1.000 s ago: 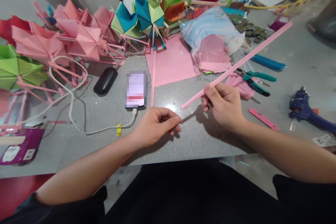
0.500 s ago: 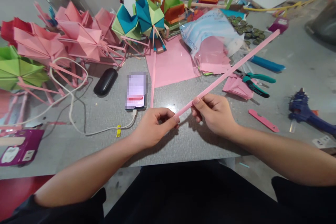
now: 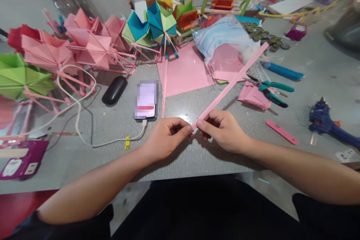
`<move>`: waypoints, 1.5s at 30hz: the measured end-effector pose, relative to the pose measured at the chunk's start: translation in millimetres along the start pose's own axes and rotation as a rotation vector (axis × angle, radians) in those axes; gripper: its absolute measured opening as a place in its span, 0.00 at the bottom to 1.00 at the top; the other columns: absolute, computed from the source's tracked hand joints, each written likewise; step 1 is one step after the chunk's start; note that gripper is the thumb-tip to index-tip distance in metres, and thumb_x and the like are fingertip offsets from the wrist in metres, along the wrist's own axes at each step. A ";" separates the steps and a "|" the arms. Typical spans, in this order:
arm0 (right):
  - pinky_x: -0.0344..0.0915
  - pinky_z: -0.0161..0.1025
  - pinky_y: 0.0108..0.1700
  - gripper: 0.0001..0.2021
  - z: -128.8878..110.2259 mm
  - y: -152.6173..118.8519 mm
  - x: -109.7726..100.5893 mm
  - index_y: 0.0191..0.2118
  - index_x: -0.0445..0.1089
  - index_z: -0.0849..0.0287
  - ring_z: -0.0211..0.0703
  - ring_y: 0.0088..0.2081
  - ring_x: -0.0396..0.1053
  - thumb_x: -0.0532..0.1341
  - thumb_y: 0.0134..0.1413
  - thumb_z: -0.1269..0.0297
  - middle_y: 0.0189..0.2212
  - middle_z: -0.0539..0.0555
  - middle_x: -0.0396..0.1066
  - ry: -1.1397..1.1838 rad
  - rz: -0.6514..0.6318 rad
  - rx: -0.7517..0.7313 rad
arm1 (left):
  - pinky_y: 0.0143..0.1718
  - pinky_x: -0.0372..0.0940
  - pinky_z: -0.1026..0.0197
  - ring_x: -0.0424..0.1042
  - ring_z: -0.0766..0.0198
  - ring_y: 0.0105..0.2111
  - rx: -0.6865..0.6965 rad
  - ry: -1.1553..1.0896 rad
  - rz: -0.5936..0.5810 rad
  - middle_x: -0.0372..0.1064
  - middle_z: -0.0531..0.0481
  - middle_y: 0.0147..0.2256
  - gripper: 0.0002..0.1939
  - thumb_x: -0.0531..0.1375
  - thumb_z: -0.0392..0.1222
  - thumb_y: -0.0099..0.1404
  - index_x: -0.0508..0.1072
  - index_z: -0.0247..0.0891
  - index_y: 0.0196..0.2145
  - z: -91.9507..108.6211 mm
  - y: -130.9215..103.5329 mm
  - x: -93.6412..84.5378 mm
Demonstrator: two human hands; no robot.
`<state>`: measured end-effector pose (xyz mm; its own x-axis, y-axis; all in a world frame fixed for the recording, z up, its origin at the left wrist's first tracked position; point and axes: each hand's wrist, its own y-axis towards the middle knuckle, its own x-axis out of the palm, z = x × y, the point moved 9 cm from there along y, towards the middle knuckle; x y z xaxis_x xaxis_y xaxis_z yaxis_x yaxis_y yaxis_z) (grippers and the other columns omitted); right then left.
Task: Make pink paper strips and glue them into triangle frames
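Left hand (image 3: 166, 138): I'm pinching the strip (image 3: 231, 84), centre frame.
Right hand (image 3: 226, 132): I'm pinching it alongside.
Strip: slanting toward upper right.

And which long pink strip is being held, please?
The slanted strip, pinched by the left hand and right hand; the other strip lies beside the phone.
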<state>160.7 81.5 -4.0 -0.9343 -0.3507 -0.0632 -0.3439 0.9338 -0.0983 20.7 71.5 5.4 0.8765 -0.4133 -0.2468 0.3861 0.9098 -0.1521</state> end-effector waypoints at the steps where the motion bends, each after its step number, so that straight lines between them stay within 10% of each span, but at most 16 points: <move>1: 0.65 0.36 0.24 0.18 1.6 -0.6 2.1 0.28 0.73 0.58 0.37 0.21 0.68 0.69 0.58 0.48 0.20 0.50 0.71 -0.001 -0.013 0.015 | 0.36 0.71 0.59 0.74 0.62 0.29 -0.002 0.018 0.007 0.79 0.48 0.28 0.13 0.62 0.45 0.70 0.79 0.38 0.29 -0.1 0.0 -0.4; 15: 0.71 0.36 0.28 0.12 12.4 4.9 -1.1 0.32 0.73 0.59 0.36 0.24 0.72 0.72 0.53 0.58 0.25 0.49 0.74 0.125 -0.096 0.173 | 0.31 0.66 0.60 0.72 0.63 0.28 -0.016 0.090 0.099 0.77 0.49 0.27 0.13 0.62 0.45 0.68 0.77 0.38 0.27 -1.6 -0.6 -15.1; 24: 0.70 0.35 0.23 0.20 26.0 2.7 6.4 0.34 0.75 0.61 0.36 0.21 0.70 0.74 0.53 0.48 0.21 0.49 0.73 0.194 -0.104 0.238 | 0.30 0.64 0.62 0.70 0.65 0.27 0.070 0.207 0.093 0.76 0.51 0.26 0.13 0.61 0.44 0.69 0.77 0.38 0.28 0.5 -4.1 -7.9; 37: 0.61 0.30 0.20 0.04 32.1 4.5 1.0 0.26 0.71 0.59 0.33 0.18 0.66 0.66 0.48 0.68 0.16 0.46 0.69 0.205 -0.042 0.333 | 0.34 0.64 0.61 0.73 0.63 0.29 0.147 0.359 0.177 0.77 0.51 0.27 0.11 0.61 0.41 0.69 0.77 0.39 0.28 5.3 -6.3 -16.0; 45: 0.64 0.32 0.23 0.13 18.9 1.8 11.2 0.34 0.76 0.62 0.35 0.22 0.69 0.71 0.55 0.55 0.20 0.49 0.72 0.121 -0.161 0.228 | 0.32 0.63 0.62 0.71 0.64 0.28 0.135 0.297 0.140 0.76 0.51 0.26 0.12 0.60 0.41 0.70 0.76 0.38 0.28 6.0 -8.5 -10.8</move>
<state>151.3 77.9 -23.6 -0.8784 -0.4696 0.0889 -0.4717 0.8221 -0.3187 9.7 68.4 15.1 0.8092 -0.2595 -0.5272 0.3202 0.9470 0.0253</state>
